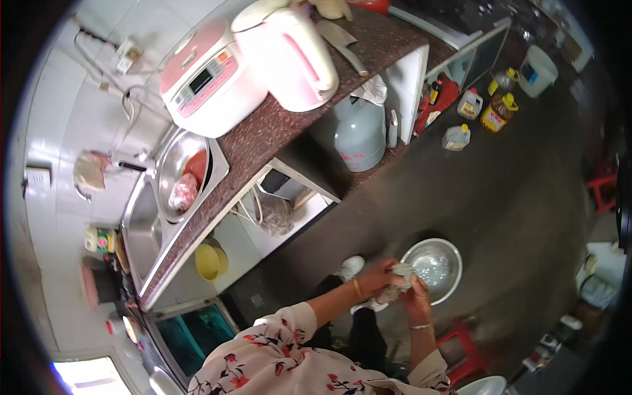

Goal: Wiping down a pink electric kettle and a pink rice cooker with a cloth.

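A crumpled greyish cloth (pixel 402 277) is bunched between my two hands. My left hand (pixel 382 277) grips it from one side, a yellow bangle on that wrist. From the other side my right hand (pixel 417 300) holds the cloth's lower end, with a silvery bracelet at the wrist. Just beyond the hands, a round metal basin (pixel 459 270) with water in it stands on the dark floor. The cloth is close to the basin's near rim; whether they touch I cannot tell.
A granite counter (pixel 266 129) carries a rice cooker (pixel 210 79), a pink-white kettle (pixel 296 59) and a cleaver (pixel 345 47). Below it stands a gas cylinder (pixel 360 136). Several bottles, including an oil bottle (pixel 497 114), are on the floor. A red stool (pixel 461 348) stands near my right arm.
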### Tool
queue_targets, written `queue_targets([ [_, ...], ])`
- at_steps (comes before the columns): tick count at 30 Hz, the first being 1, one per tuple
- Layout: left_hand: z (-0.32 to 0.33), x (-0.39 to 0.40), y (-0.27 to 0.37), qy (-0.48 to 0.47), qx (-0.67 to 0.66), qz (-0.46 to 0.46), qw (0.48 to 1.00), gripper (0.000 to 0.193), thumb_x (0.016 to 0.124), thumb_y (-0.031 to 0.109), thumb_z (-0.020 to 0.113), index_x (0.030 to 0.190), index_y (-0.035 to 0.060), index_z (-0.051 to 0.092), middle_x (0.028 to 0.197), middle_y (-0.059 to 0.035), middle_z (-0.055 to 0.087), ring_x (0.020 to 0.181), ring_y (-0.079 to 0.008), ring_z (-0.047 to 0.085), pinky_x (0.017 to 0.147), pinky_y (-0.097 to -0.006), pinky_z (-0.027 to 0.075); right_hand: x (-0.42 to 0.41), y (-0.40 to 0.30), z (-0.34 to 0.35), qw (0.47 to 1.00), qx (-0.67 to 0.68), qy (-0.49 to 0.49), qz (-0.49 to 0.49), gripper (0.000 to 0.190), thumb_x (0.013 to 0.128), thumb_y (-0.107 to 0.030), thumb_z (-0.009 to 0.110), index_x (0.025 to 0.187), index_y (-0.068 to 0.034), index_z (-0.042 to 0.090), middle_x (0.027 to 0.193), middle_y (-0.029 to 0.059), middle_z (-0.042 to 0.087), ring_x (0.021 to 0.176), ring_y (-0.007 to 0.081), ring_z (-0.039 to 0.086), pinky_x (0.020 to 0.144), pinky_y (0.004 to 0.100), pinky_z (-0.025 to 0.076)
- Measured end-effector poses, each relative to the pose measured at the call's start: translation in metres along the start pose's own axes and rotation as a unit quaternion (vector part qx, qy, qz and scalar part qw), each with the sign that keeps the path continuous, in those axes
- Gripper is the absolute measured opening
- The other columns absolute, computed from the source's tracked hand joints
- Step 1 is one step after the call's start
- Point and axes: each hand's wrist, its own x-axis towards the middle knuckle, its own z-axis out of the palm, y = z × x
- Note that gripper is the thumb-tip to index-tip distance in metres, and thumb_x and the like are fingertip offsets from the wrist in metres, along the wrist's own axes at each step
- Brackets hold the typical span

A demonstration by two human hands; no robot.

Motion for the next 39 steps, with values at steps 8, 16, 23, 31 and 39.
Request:
queue_targets([
  [8,-0.055,-0.083,0.086,0.106,-0.151,0.180,0.966,0.034,0.088,0.020,0.062,0.117,0.0061,0.054,0.103,-0.0077,0.065,0.089,-0.0184,0.064,0.075,-0.0339,0.055,0.005,-0.024,0.073,0.959,-0.245,0.069,0.121,0.023,0.094,-0.023,0.055,0.109,-0.005,0.061,0.095,0.0047,0.065,0.080,0.0126,0.059,0.070,0.0276,0.049],
  [16,-0.051,-0.096,0.271,0.320,0.018,0.506,0.801,0.035,0.090,0.012,0.057,0.124,0.0059,0.050,0.105,-0.0052,0.060,0.087,-0.0141,0.058,0.072,-0.0285,0.049,0.047,-0.079,0.211,0.895,-0.441,0.033,-0.060,0.025,0.092,-0.021,0.060,0.115,-0.010,0.060,0.102,0.0023,0.063,0.083,0.0103,0.059,0.068,0.0236,0.048],
  [23,-0.061,-0.030,0.325,0.475,0.311,0.648,0.507,0.041,0.085,0.001,0.059,0.125,-0.0006,0.052,0.125,-0.0228,0.051,0.113,-0.0384,0.047,0.100,-0.0440,0.035,0.106,-0.101,0.385,0.801,-0.523,-0.005,-0.292,0.039,0.089,-0.011,0.060,0.126,-0.003,0.050,0.107,0.0046,0.060,0.085,0.0105,0.059,0.069,0.0242,0.049],
  [31,-0.025,-0.050,0.366,0.462,0.277,0.654,0.531,0.046,0.084,-0.004,0.056,0.129,-0.0039,0.046,0.128,-0.0303,0.045,0.119,-0.0443,0.042,0.103,-0.0471,0.031,0.160,-0.112,0.430,0.683,-0.599,-0.014,-0.417,0.042,0.083,-0.011,0.065,0.121,0.001,0.050,0.116,0.0088,0.056,0.096,0.0128,0.056,0.081,0.0275,0.047],
  [39,-0.042,-0.035,0.351,0.506,0.327,0.619,0.503,0.048,0.081,-0.010,0.050,0.128,-0.0041,0.046,0.129,-0.0296,0.043,0.113,-0.0443,0.042,0.098,-0.0471,0.036,0.187,-0.117,0.433,0.651,-0.616,-0.006,-0.444,0.025,0.078,-0.011,0.068,0.097,0.000,0.056,0.084,0.0059,0.060,0.070,0.0118,0.053,0.062,0.0285,0.045],
])
